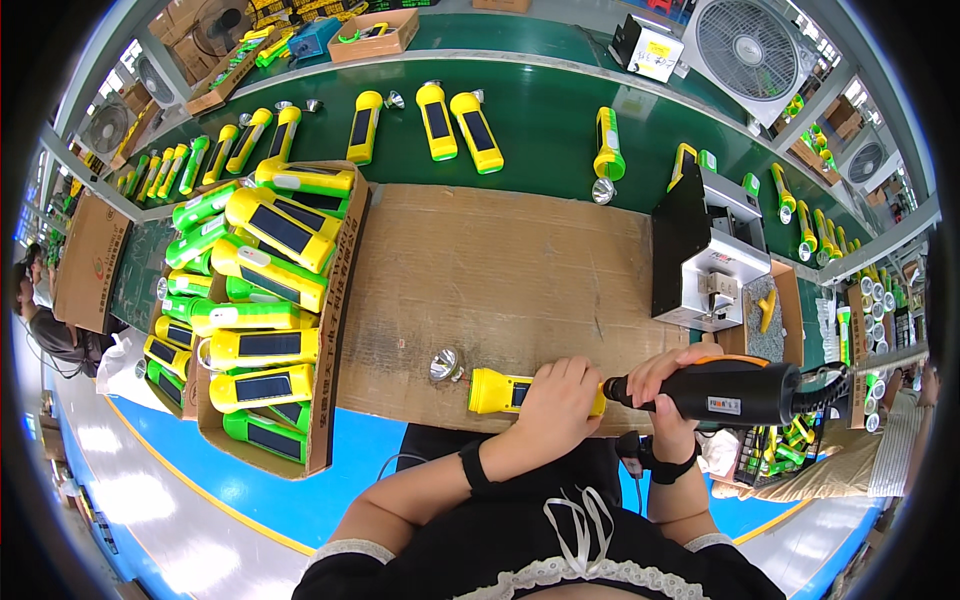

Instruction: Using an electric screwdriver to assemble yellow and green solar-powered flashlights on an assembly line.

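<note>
A yellow flashlight body (488,392) with a dark solar panel lies on its side at the near edge of the cardboard sheet (500,280). My left hand (562,400) is closed over its right part and steadies it. My right hand (665,387) grips a black electric screwdriver (740,392), held level. The tool's tip points left at the flashlight's right end; whether it touches a screw there is hidden by my fingers. A shiny reflector head (444,364) rests by the flashlight's open left end.
To the left, a carton (342,350) is heaped with green and yellow flashlights. A black and silver machine (690,255) stands at the right, beside a box (787,315) holding a yellow tool. Flashlights line the green conveyor (550,110) beyond. Other people sit at both sides.
</note>
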`<state>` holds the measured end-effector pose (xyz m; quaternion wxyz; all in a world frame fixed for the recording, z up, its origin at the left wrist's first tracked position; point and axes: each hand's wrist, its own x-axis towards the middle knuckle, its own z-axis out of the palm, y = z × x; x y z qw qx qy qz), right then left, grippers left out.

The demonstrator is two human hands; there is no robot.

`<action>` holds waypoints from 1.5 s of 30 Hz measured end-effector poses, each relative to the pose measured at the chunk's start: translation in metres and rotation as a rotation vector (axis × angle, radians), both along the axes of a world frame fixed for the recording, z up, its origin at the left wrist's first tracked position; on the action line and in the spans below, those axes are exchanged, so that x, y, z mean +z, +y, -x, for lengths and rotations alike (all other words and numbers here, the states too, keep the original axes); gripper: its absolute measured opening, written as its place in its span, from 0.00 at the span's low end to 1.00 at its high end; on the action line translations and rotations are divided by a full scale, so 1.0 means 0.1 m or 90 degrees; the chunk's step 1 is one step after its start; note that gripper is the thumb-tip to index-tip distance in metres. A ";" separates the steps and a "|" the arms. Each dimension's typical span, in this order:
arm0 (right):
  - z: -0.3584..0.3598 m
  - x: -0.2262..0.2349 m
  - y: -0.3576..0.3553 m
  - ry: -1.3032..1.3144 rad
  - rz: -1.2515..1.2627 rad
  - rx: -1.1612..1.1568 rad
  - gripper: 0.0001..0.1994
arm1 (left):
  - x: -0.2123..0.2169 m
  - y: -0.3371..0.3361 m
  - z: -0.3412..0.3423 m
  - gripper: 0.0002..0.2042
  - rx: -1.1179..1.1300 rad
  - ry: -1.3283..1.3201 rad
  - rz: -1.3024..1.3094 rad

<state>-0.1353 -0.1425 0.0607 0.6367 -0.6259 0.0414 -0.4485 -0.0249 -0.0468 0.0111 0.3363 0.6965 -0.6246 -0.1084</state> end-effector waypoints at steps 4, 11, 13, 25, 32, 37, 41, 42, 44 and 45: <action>0.01 0.01 -0.01 0.006 -0.002 -0.004 0.22 | 0.02 0.00 0.00 0.22 -0.001 0.000 0.008; 0.16 0.13 0.07 -0.042 0.004 -0.117 0.27 | 0.01 0.00 0.04 0.20 -0.012 0.001 -0.001; 0.26 0.30 0.02 -0.143 0.003 -0.154 0.33 | 0.01 -0.03 0.02 0.20 -0.010 -0.001 -0.003; 0.55 0.50 -0.99 -0.168 0.132 -0.504 0.29 | -0.03 0.01 0.08 0.21 0.020 -0.045 0.071; 0.53 0.44 -1.18 -0.068 0.157 -0.515 0.27 | -0.02 -0.01 0.14 0.21 0.006 -0.080 0.061; 0.50 0.55 -1.15 0.017 0.150 -0.506 0.23 | -0.02 -0.01 0.17 0.21 0.028 -0.100 0.056; 0.54 0.52 -1.03 -0.004 -0.019 -0.332 0.20 | -0.01 -0.01 0.16 0.22 0.029 -0.119 0.068; 0.54 0.49 -0.95 -0.009 -0.016 -0.341 0.21 | -0.01 -0.02 0.16 0.22 0.021 -0.119 0.062; 0.57 0.43 -0.83 -0.073 0.032 -0.374 0.23 | -0.01 -0.04 0.15 0.22 0.020 -0.118 0.058; 0.57 0.43 -0.79 -0.110 0.073 -0.400 0.24 | -0.01 -0.05 0.14 0.23 0.008 -0.110 0.043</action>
